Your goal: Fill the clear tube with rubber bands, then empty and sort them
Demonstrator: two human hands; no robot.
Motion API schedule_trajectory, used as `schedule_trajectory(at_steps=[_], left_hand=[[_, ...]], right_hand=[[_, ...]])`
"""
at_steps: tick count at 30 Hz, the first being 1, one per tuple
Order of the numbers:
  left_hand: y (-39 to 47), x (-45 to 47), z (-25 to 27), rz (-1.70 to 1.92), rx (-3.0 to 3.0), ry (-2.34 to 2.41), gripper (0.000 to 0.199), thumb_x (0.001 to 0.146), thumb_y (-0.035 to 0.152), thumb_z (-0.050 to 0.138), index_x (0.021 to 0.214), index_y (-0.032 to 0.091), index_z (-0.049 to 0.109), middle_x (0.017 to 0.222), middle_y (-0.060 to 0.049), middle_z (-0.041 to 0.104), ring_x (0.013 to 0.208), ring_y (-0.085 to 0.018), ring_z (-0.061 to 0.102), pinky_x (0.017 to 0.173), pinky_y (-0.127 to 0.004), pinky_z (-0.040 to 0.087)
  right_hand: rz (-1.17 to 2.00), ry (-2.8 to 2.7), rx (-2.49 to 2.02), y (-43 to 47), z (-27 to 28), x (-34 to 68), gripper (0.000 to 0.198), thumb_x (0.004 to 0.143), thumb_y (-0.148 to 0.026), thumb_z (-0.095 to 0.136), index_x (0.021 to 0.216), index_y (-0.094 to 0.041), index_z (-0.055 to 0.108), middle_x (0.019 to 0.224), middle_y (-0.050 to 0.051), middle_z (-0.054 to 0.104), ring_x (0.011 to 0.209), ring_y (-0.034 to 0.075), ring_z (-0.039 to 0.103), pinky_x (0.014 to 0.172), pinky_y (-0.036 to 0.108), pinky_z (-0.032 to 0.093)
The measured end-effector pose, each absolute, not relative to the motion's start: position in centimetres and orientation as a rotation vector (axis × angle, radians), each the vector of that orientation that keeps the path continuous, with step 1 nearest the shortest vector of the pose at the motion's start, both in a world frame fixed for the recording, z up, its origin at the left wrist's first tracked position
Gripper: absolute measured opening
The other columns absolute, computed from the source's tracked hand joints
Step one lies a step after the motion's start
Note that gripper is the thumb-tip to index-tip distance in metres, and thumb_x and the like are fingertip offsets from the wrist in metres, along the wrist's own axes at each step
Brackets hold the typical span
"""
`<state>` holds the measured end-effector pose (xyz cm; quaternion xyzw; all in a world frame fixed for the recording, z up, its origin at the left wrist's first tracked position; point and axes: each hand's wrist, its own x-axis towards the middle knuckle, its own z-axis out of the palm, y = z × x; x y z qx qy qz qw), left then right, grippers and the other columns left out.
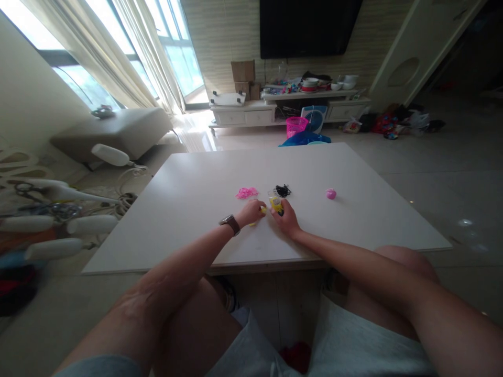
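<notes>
Now we sit at a white tabletop (204,178) with both hands at work near a small black pile (282,191). Our right hand (288,217) is just on our side of the black pile. Its grip is wrapped around a yellow thing (276,205) with a see-through part at the top. We can't tell what it is, because our fingers hide some of it. Our left hand (251,211) is nearer to us than the black pile and off to its left. Its grip looks pinched on a small yellow bit (263,209), close to the yellow thing but seeming apart from it.

Another yellow bit (252,225) lies under our left wrist, to the left of the black pile and nearer to us. A pink pile (247,193) sits to the left of the black pile, with a gap between them. A round pink ball (330,194) sits well off to its right.

We think this step is working with the small yellow bit and the yellow thing together. The next move seems to call for a steady right hand and a soft, careful pinch from the left, so we don't bump the black pile.
</notes>
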<state>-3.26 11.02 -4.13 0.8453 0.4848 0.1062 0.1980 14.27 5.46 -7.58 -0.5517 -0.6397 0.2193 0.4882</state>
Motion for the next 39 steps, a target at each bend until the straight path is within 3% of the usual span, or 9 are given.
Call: schedule_trajectory(at_steps=[13, 20, 24, 29, 39], left_hand=[[11.8, -3.4, -4.0, 0.316, 2.371, 1.381, 0.014, 0.082, 0.014, 0.067, 0.093, 0.013, 0.075, 0.088, -0.009, 0.072, 0.082, -0.02, 0.065, 0.08, -0.031, 0.052], [12.1, -3.3, -4.5, 0.307, 2.514, 1.329, 0.009, 0.084, 0.013, 0.063, 0.083, 0.013, 0.072, 0.1, -0.014, 0.069, 0.092, -0.023, 0.064, 0.082, -0.031, 0.05], [12.8, -4.4, -2.7, 0.362, 2.448, 1.33, 0.014, 0.085, 0.009, 0.055, 0.082, 0.013, 0.068, 0.086, -0.01, 0.07, 0.079, -0.02, 0.063, 0.073, -0.029, 0.047], [13.0, -7.1, 1.5, 0.636, 2.255, 1.247, 0.012, 0.086, 0.017, 0.056, 0.083, 0.015, 0.067, 0.074, -0.002, 0.07, 0.069, -0.014, 0.062, 0.068, -0.025, 0.045], [10.4, -7.5, 3.7, 0.588, 2.407, 1.161, 0.013, 0.085, 0.021, 0.062, 0.081, 0.016, 0.074, 0.075, -0.002, 0.071, 0.068, -0.014, 0.058, 0.071, -0.026, 0.045]], right_hand=[[0.539, -1.559, -1.353, 5.4, -7.4, 14.1, 0.027, 0.087, -0.047, 0.059, 0.1, -0.024, 0.054, 0.092, 0.0, 0.058, 0.081, 0.019, 0.054, 0.075, 0.031, 0.043], [0.561, -1.565, -1.349, 5.3, -7.4, 14.2, 0.025, 0.087, -0.045, 0.059, 0.099, -0.024, 0.053, 0.091, 0.0, 0.058, 0.082, 0.019, 0.054, 0.075, 0.031, 0.042], [0.549, -1.576, -1.352, 5.4, -7.5, 14.2, 0.026, 0.088, -0.046, 0.059, 0.098, -0.024, 0.053, 0.09, -0.001, 0.056, 0.08, 0.018, 0.052, 0.075, 0.03, 0.041], [0.514, -1.651, -1.315, 5.5, -7.3, 14.0, 0.019, 0.088, -0.041, 0.059, 0.095, -0.024, 0.054, 0.092, 0.001, 0.055, 0.086, 0.019, 0.053, 0.079, 0.031, 0.042], [0.448, -1.903, -1.228, 4.9, -6.9, 13.9, 0.025, 0.089, -0.035, 0.061, 0.111, -0.023, 0.059, 0.101, 0.006, 0.058, 0.097, 0.024, 0.055, 0.088, 0.037, 0.045]])
